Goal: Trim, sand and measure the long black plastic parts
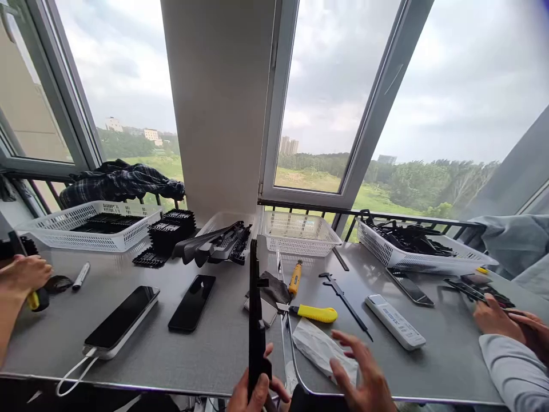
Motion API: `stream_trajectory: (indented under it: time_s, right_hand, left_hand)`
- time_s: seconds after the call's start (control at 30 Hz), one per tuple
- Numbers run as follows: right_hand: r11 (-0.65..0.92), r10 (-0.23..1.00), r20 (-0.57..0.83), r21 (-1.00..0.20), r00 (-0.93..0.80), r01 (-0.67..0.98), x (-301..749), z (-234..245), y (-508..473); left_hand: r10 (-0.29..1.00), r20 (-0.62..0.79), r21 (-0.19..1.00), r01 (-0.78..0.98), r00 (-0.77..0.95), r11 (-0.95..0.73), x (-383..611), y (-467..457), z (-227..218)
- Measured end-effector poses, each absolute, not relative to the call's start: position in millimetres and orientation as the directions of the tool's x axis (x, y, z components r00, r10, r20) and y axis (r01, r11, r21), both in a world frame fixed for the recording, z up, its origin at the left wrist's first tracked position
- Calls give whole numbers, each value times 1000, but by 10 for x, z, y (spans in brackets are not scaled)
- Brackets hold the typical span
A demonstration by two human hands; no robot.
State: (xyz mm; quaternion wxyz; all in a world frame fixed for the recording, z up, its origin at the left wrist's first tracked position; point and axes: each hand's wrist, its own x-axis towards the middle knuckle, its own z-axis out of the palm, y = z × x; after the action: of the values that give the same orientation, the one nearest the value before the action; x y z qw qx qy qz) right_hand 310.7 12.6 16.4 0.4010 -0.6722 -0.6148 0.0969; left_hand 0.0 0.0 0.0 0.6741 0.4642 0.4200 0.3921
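In my left hand (pixel 257 393) is a long, narrow black plastic part (pixel 256 320), held upright near the table's front edge. Thumb and fingers wrap its lower end, and small tabs stick out along its right side. My right hand (pixel 363 375) is open, fingers spread, over a crumpled white tissue (pixel 321 346); whether it touches the tissue I cannot tell. Just beyond lies a yellow utility knife (pixel 317 313) with its blade out. Behind the black part are a dark cloth (pixel 274 290) and a yellow-orange handled tool (pixel 295 278). A black caliper (pixel 346 303) lies to the right.
White baskets (pixel 300 243) line the back, near stacked black parts (pixel 171 232). Phones (pixel 191 303), one on a white power bank (pixel 128 332) with a cable, and another white power bank (pixel 394 323) lie about. Co-workers' hands (pixel 26 280) work at left and right (pixel 500 317).
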Motion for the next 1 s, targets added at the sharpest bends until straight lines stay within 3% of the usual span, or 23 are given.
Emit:
stream_trajectory:
  time_s: [0.07, 0.2, 0.5, 0.7, 0.87, 1.0]
  right_hand:
    - [-91, 881, 347, -544, 323, 834, 3344, 259, 535]
    - [-200, 862, 330, -477, 386, 856, 3742, 273, 1150]
    - [-197, 852, 361, -450, 379, 871, 3897, -96, 1287]
    - [-101, 825, 434, -517, 361, 850, 3961, -44, 1254]
    - [32, 747, 552, -587, 371, 809, 3791, 352, 1414]
    - [255, 773, 609, -554, 177, 793, 3398, 713, 1877]
  left_hand:
    - [906, -167, 941, -213, 389, 265, 91, 242, 222]
    - [917, -24, 946, -288, 398, 150, 265, 804, 589]
    - [906, -24, 926, -332, 423, 180, 612, 2097, 569]
    - [852, -25, 849, -439, 522, 294, 567, 2139, 453]
    - [868, -24, 772, -542, 496, 331, 551, 2126, 507]
    - [884, -33, 729, -594, 466, 340, 556, 2133, 542]
